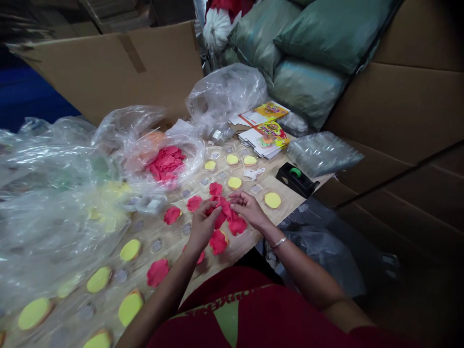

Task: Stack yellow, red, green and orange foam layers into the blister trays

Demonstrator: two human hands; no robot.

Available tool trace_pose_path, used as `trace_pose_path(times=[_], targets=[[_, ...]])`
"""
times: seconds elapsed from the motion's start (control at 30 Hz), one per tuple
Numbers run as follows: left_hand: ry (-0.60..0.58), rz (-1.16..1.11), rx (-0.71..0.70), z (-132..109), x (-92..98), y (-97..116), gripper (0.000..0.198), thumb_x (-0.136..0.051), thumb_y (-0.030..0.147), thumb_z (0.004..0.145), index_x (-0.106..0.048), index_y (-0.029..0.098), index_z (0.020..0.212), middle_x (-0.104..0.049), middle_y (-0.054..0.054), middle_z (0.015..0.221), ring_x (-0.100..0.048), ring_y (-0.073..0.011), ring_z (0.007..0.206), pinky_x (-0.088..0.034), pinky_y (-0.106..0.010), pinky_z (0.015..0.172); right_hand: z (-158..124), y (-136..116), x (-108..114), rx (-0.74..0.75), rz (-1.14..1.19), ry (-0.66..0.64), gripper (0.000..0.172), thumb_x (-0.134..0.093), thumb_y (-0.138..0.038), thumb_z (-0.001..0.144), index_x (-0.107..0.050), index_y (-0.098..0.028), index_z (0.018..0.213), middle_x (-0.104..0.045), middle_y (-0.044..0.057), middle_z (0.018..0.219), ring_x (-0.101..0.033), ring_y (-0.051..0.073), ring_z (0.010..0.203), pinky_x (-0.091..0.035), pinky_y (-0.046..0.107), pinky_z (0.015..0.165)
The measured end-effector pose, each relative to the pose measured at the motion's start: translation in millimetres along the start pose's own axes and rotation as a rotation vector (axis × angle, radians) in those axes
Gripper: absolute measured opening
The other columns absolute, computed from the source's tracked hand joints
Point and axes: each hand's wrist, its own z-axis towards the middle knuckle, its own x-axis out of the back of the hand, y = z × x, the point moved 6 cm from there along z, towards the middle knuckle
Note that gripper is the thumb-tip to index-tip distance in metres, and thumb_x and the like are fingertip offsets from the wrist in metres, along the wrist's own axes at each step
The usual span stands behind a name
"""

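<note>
My left hand (203,226) and my right hand (248,208) meet over a small heap of red flower-shaped foam pieces (232,218) on the wooden table (250,244). Both hands have their fingers pinched on red pieces at the middle of the heap. More red pieces (158,272) lie singly on the table to the left. Yellow round pieces (272,199) sit in rows among small clear plastic caps (156,245). A silver bracelet is on my right wrist.
Clear plastic bags (47,212) cover the left of the table; one holds red pieces (166,162). Printed cards (268,133), a black tape dispenser (296,179) and stacked clear trays (321,153) lie at the far right. Cardboard boxes (108,67) and green sacks (311,53) stand behind.
</note>
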Motion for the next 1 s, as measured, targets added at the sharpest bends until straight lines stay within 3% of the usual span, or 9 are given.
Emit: trace_pose_path(times=[0.1, 0.3, 0.43, 0.53, 0.63, 0.83, 1.0], targets=[[-0.025, 0.081, -0.079, -2.0, -4.1, 7.3, 0.013, -0.08, 0.015, 0.062, -0.07, 0.019, 0.069, -0.067, -0.001, 0.076, -0.059, -0.0146, 0.07, -0.044, -0.021, 0.06, 1.1, 9.6, 1.5, -0.084, 0.095, 0.017, 0.034, -0.075, -0.033, 0.066, -0.063, -0.019, 0.094, -0.065, -0.002, 0.074, -0.057, 0.01, 0.064, -0.045, 0.021, 0.058], [-0.045, 0.338, -0.193, -4.0, -11.8, 16.6, 0.013, -0.083, 0.016, 0.06, -0.07, 0.018, 0.063, -0.063, 0.0, 0.067, -0.053, -0.012, 0.066, -0.04, -0.02, 0.062, -3.5, 5.6, -5.8, -0.001, 0.097, 0.043, 0.032, -0.08, -0.033, 0.062, -0.068, -0.019, 0.088, -0.067, -0.001, 0.077, -0.06, 0.011, 0.07, -0.048, 0.022, 0.065], [-0.124, 0.245, -0.059, 0.0, -9.9, 5.2, 0.019, -0.082, 0.029, 0.064, -0.068, 0.016, 0.065, -0.06, 0.0, 0.062, -0.047, -0.0096, 0.055, -0.036, -0.02, 0.051, -3.9, 10.8, -0.9, -0.112, 0.228, 0.13, 0.033, -0.083, -0.036, 0.058, -0.067, -0.018, 0.08, -0.065, -0.002, 0.07, -0.055, 0.009, 0.058, -0.045, 0.021, 0.055], [-0.118, 0.187, -0.009, 1.8, -4.8, 0.2, 0.026, -0.083, 0.034, 0.06, -0.065, 0.016, 0.066, -0.058, 0.002, 0.059, -0.048, -0.009, 0.054, -0.037, -0.019, 0.051, -3.6, 19.4, 2.3, -0.217, 0.379, 0.212, 0.04, -0.087, -0.036, 0.05, -0.065, -0.018, 0.078, -0.064, -0.002, 0.069, -0.053, 0.008, 0.054, -0.044, 0.021, 0.052], [-0.103, 0.188, 0.0, 3.1, -2.6, -0.4, 0.028, -0.084, 0.034, 0.059, -0.064, 0.016, 0.065, -0.056, 0.003, 0.058, -0.048, -0.0089, 0.054, -0.037, -0.019, 0.05, -2.4, 21.9, 4.7, -0.198, 0.426, 0.287, 0.043, -0.087, -0.038, 0.049, -0.063, -0.018, 0.08, -0.062, -0.003, 0.067, -0.051, 0.008, 0.053, -0.043, 0.021, 0.05], [-0.183, 0.195, -0.029, 6.6, -12.1, -0.6, 0.026, -0.084, 0.031, 0.059, -0.071, 0.016, 0.075, -0.067, -0.003, 0.074, -0.058, -0.0141, 0.068, -0.046, -0.023, 0.064, 1.0, 6.5, -3.5, -0.005, 0.169, 0.163, 0.035, -0.079, -0.042, 0.065, -0.065, -0.019, 0.087, -0.064, -0.001, 0.076, -0.055, 0.011, 0.065, -0.045, 0.022, 0.059], [-0.232, 0.215, -0.082, 5.9, -10.8, 4.9, 0.01, -0.076, 0.025, 0.065, -0.07, 0.018, 0.067, -0.064, -0.001, 0.069, -0.056, -0.0148, 0.068, -0.046, -0.024, 0.066, 1.0, -2.6, -4.5, 0.111, -0.041, 0.119, 0.025, -0.074, -0.036, 0.072, -0.066, -0.019, 0.087, -0.066, 0.001, 0.082, -0.058, 0.013, 0.073, -0.047, 0.026, 0.068]])
